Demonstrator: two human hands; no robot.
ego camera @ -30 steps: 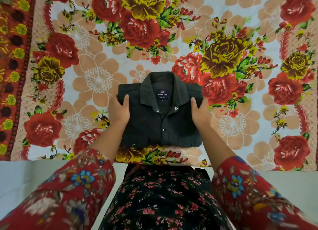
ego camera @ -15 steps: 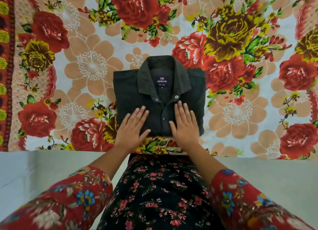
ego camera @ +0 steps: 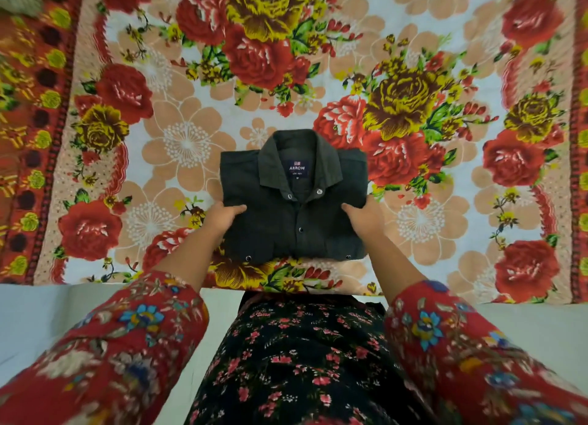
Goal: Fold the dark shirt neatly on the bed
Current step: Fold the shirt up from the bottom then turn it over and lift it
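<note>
The folded dark shirt (ego camera: 296, 230) (collar label showing) lies between the hands: the left hand (ego camera: 222, 216) and right hand (ego camera: 364, 219) each pinch a side edge, thumbs on top.

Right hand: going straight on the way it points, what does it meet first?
The folded dark button-front shirt, whose side edge the right hand grips; beyond that, probably its collar.
</note>
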